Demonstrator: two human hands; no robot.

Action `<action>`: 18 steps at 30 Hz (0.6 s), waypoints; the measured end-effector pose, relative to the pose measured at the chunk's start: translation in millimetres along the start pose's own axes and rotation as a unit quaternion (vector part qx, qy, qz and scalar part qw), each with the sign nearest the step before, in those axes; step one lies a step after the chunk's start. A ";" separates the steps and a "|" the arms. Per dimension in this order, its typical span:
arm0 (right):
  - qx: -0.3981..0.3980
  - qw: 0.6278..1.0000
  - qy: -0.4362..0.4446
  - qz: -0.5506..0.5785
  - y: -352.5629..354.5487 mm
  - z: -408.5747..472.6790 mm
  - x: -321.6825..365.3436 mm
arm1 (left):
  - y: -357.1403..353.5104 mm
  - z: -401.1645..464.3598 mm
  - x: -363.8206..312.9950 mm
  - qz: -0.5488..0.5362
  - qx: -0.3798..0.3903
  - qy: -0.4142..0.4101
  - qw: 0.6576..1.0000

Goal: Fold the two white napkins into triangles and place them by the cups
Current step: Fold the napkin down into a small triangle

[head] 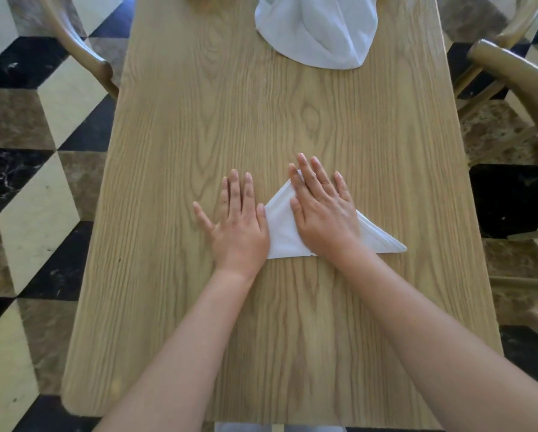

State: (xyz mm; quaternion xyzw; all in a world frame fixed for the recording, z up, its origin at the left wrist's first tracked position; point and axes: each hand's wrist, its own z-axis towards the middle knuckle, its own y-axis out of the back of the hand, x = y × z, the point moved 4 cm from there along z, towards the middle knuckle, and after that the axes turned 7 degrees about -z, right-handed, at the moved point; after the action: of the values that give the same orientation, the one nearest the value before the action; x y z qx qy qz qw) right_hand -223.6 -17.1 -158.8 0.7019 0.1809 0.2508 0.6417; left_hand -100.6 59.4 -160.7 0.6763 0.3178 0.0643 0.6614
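A white napkin [281,232] lies folded into a triangle in the middle of the wooden table [199,120]. My right hand [322,210] presses flat on top of it, fingers straight and spread, covering its peak. My left hand [238,226] lies flat on the table with its thumb side against the triangle's left edge. A second white napkin [317,29] sits loose and crumpled at the far end of the table, partly cut off by the top of the frame. No cups are in view.
Wooden chairs stand at the far left [84,51] and along the right [517,76] of the table. The floor around it is tiled in black, cream and brown [27,182]. Bare tabletop stretches between the two napkins.
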 end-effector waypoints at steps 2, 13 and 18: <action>0.002 1.000 0.001 0.001 -0.2 0.2 0.1 | 6.0 -14.1 17.9 -0.022 -0.004 0.035 0.999; 0.013 1.000 0.005 -0.004 0.6 -4.2 0.5 | 20.0 -58.3 47.0 -0.045 -0.025 0.087 0.995; 0.021 0.999 0.039 -0.021 -3.3 -38.2 5.3 | 14.5 -99.4 50.1 -0.057 -0.011 0.077 0.995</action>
State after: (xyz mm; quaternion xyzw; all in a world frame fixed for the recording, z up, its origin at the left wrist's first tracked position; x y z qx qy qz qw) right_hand -241.4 17.2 -159.5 0.7006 0.2261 0.2606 0.6246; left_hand -106.5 171.1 -152.2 0.6424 0.4053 0.0817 0.6452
